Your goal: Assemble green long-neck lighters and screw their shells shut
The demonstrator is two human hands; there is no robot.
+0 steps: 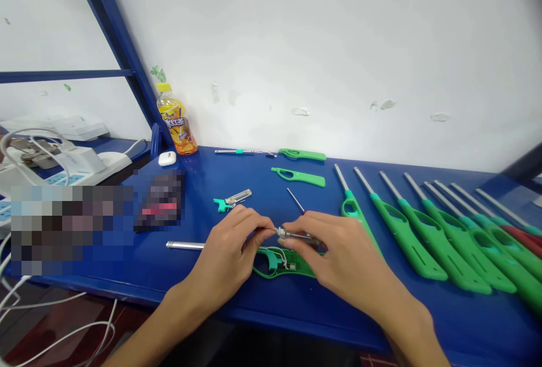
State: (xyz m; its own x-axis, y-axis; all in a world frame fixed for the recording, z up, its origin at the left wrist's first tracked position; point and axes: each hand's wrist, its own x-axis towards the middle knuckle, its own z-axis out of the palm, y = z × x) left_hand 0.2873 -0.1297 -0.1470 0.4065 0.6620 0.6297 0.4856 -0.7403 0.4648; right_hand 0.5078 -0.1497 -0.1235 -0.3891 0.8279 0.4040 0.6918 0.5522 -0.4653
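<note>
Both my hands meet over an opened green lighter shell (pixel 282 262) lying on the blue table (pixel 237 299) near its front edge. My left hand (pixel 231 254) pinches the thin end of a small metal and clear lighter insert (pixel 296 235). My right hand (pixel 334 257) grips the body of that same insert. A silver metal tube (pixel 184 245) sticks out to the left from behind my left hand. A thin screwdriver (pixel 295 200) lies just beyond my fingers.
Several assembled green long-neck lighters (pixel 406 237) lie in a row at the right, one red (pixel 523 237) among them. Two green shell halves (pixel 302 155) and a tube lie at the back. A small teal trigger part (pixel 231 201), an orange drink bottle (pixel 176 121) and white power strips (pixel 63 166) stand to the left.
</note>
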